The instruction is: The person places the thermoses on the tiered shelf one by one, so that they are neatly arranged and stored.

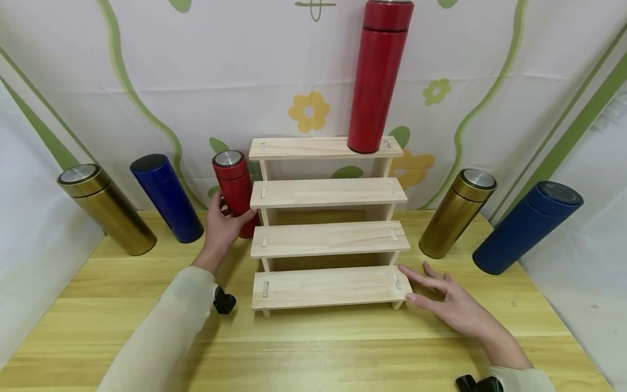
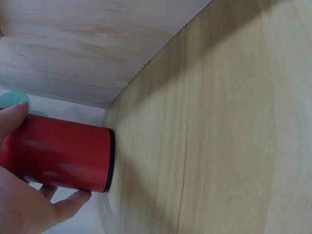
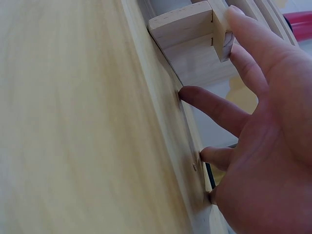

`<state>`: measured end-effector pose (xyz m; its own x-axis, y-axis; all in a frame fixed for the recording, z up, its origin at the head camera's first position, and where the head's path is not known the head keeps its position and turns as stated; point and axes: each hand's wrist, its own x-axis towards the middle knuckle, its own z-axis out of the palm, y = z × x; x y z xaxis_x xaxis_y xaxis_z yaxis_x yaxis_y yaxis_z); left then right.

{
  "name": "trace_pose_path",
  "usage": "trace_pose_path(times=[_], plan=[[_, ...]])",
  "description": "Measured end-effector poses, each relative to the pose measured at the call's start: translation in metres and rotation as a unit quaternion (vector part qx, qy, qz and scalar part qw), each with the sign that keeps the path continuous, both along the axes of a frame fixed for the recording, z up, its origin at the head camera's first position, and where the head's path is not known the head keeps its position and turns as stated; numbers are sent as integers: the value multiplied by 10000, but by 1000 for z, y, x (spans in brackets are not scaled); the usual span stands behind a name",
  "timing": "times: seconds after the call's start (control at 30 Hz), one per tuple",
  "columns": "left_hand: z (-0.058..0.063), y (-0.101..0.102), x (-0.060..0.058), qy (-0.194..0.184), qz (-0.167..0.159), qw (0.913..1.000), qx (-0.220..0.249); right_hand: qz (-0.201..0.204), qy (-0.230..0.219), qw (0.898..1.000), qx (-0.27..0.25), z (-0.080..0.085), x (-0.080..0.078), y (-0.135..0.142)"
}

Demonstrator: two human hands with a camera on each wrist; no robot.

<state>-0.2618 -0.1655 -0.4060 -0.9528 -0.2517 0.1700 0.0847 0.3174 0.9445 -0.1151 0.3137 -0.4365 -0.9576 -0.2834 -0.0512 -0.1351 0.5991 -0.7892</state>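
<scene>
One red, silver-topped flask (image 1: 238, 191)

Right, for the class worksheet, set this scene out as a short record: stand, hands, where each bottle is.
Stand: wooden, four tiers
Left hand: grips a red bottle left of the stand
Right hand: at the right end of the lowest tier
Top tier: second red bottle, toward the right end
Table, left: gold bottle, blue bottle
Table, right: second gold bottle, second blue bottle

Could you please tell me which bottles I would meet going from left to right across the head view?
Left gold bottle, left blue bottle, lower red bottle, upper red bottle, right gold bottle, right blue bottle.
</scene>
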Motion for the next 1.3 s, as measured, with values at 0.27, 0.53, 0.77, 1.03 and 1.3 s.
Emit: trace_pose_path(times=[0.27, 0.53, 0.77, 1.03, 1.3], plan=[[-1, 0, 1, 31, 164, 9999, -44, 4, 11, 10000, 0, -1, -1, 1], [0, 1, 1, -230, 252, 9994, 64, -7, -19, 10000, -3, 1, -1, 1], [0, 1, 2, -295, 244, 9992, 76, -6, 17, 10000, 15, 2, 0, 0], [-1, 0, 3, -322, 265, 9991, 71, -5, 1, 10000, 13, 0, 1, 0], [-2, 0, 3, -342, 243, 9991, 61, -14, -18, 10000, 47, 2, 0, -1]])
